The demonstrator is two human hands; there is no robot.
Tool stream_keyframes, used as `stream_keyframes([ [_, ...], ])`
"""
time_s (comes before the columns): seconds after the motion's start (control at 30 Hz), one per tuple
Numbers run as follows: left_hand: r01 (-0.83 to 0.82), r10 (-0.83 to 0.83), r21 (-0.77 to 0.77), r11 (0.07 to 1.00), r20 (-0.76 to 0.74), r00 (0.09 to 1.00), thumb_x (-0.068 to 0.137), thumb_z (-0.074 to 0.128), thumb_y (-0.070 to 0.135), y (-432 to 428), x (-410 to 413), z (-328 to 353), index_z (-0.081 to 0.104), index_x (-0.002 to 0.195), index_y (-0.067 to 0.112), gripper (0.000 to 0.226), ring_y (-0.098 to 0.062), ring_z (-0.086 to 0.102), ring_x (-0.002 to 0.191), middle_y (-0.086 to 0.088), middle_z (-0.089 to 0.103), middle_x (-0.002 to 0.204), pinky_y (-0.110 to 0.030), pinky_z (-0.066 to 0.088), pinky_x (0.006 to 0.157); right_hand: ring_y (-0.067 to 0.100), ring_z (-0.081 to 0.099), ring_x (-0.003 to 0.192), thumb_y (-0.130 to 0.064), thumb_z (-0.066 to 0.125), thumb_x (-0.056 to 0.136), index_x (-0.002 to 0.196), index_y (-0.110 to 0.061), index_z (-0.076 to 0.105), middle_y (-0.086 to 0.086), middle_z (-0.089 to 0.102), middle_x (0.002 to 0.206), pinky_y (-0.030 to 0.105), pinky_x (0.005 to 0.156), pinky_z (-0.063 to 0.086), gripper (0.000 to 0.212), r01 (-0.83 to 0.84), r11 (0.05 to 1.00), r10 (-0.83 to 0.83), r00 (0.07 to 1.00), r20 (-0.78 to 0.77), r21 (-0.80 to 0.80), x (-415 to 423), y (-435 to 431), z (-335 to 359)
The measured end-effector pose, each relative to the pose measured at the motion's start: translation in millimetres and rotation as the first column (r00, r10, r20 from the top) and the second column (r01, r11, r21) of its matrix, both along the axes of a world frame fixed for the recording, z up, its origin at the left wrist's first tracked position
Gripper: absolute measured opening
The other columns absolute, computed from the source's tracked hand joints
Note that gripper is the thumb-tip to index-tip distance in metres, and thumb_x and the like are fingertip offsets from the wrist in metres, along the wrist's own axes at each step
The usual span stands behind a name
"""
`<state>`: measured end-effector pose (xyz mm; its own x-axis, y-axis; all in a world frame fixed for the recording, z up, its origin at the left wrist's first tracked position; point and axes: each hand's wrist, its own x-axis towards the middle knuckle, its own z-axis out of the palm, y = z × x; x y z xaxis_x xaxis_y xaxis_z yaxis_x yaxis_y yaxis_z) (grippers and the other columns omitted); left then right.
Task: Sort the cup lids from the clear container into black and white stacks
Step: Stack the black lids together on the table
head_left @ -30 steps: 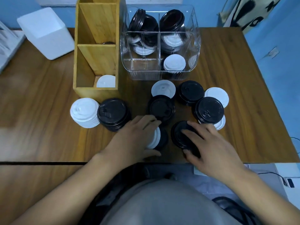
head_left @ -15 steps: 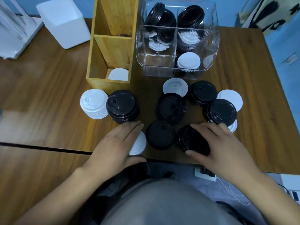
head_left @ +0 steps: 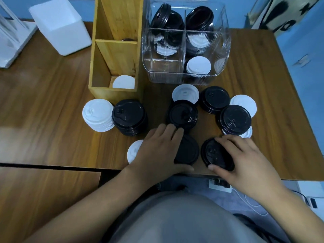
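Observation:
A white lid stack (head_left: 97,115) and a black lid stack (head_left: 129,117) stand side by side in front of the wooden box. The clear container (head_left: 185,78) behind holds more black and white lids. Loose lids lie before it: white (head_left: 185,93), black (head_left: 182,114), black (head_left: 214,99), white (head_left: 243,104), black (head_left: 235,119). My left hand (head_left: 161,149) grips a black lid (head_left: 188,151) between fingers and thumb, with a single white lid (head_left: 134,151) lying just left of it. My right hand (head_left: 240,158) holds another black lid (head_left: 215,155) near the table's front edge.
A tall wooden box (head_left: 114,50) with a white lid in its near compartment stands left of the container. A white square bin (head_left: 59,27) sits at the back left. The table's front edge runs just under both hands, and a power strip (head_left: 219,185) lies below it.
My left hand slid the white lid leftward, let it go and moved right onto the black lid. My right hand stayed on its black lid. The camera view shifted.

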<state>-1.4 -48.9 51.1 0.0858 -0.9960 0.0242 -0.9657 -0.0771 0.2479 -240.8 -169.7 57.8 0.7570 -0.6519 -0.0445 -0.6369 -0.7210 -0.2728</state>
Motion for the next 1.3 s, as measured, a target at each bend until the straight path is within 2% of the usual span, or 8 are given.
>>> stream_keyframes([
  [0.1,0.082,-0.076,0.035,0.996,-0.150,0.986,0.080,0.067,0.071,1.0,14.2,6.9,0.032,0.157,0.019,0.099,-0.015,0.033,0.141,0.003,0.039,0.155,-0.028,0.029,0.117,0.020,0.044,0.133,-0.049,0.078,0.075,0.142,-0.020,0.054,-0.003,0.048,0.146,0.035,0.105,0.045,0.077,-0.079,0.997,0.079,0.997,0.026,0.015,-5.6,-2.0,-2.0],
  [0.17,0.162,-0.133,0.105,0.981,-0.242,0.961,0.084,0.074,0.051,0.9,26.8,8.0,0.022,0.161,0.025,0.097,-0.007,0.022,0.147,0.010,0.030,0.161,-0.016,0.015,0.117,0.019,0.045,0.133,-0.043,0.081,0.075,0.142,-0.020,0.053,-0.003,0.050,0.145,0.039,0.104,0.048,0.076,-0.099,0.995,0.098,0.994,0.047,0.024,-7.5,-1.3,-4.2],
  [0.27,0.217,-0.186,0.095,0.971,-0.263,0.947,0.085,0.076,0.041,-3.2,31.4,1.9,0.028,0.159,0.028,0.089,-0.008,0.031,0.142,0.010,0.038,0.157,-0.025,0.029,0.116,0.018,0.047,0.130,-0.044,0.081,0.074,0.139,-0.018,0.057,-0.004,0.055,0.141,0.036,0.106,0.046,0.073,-0.042,0.999,0.038,0.990,0.138,0.025,-8.7,-1.0,0.8],
  [0.5,0.147,-0.155,-0.082,0.986,-0.109,0.982,0.078,0.069,0.068,-7.9,12.5,-17.4,0.048,0.147,0.018,0.089,-0.020,0.056,0.114,0.003,0.059,0.133,-0.040,0.048,0.094,0.018,0.055,0.121,-0.058,0.075,0.077,0.133,-0.020,0.061,-0.007,0.056,0.132,0.033,0.103,0.046,0.070,-0.064,0.996,0.049,0.973,0.225,0.059,18.1,15.1,1.2],
  [0.63,0.124,-0.140,-0.142,0.982,-0.105,0.985,0.079,0.056,0.083,-9.1,3.4,-22.3,0.052,0.143,0.014,0.094,-0.019,0.056,0.110,0.001,0.061,0.128,-0.039,0.047,0.092,0.019,0.061,0.111,-0.060,0.073,0.074,0.134,-0.023,0.059,-0.011,0.052,0.129,0.034,0.092,0.054,0.072,-0.038,0.996,0.020,0.980,0.198,0.087,29.0,17.2,-3.3],
  [0.9,0.191,-0.202,-0.076,0.979,-0.174,0.964,0.082,0.055,0.069,-8.8,14.0,-22.8,0.044,0.151,0.016,0.087,-0.017,0.052,0.119,0.005,0.059,0.134,-0.039,0.044,0.098,0.015,0.064,0.108,-0.058,0.074,0.073,0.134,-0.025,0.057,-0.011,0.052,0.129,0.022,0.088,0.046,0.072,-0.031,0.994,0.016,0.988,0.152,0.100,34.7,13.6,-3.9],
  [1.1,0.199,-0.215,-0.092,0.976,-0.205,0.955,0.083,0.066,0.054,-12.7,16.8,-31.0,0.048,0.149,0.017,0.078,-0.014,0.050,0.120,0.006,0.063,0.132,-0.037,0.046,0.095,0.019,0.058,0.122,-0.059,0.067,0.076,0.141,-0.030,0.049,-0.012,0.046,0.143,0.038,0.097,0.053,0.074,-0.108,0.986,0.092,0.988,0.127,0.125,33.8,5.9,-3.9],
  [1.3,0.231,-0.253,-0.155,0.960,-0.139,0.957,0.084,0.065,0.060,-10.3,15.8,-34.0,0.057,0.140,0.017,0.071,-0.017,0.053,0.118,0.004,0.063,0.133,-0.036,0.045,0.091,0.011,0.049,0.130,-0.058,0.072,0.076,0.145,-0.040,0.044,-0.019,0.044,0.149,0.035,0.093,0.054,0.077,-0.103,0.987,0.092,0.991,0.094,0.120,29.7,3.3,-7.2],
])
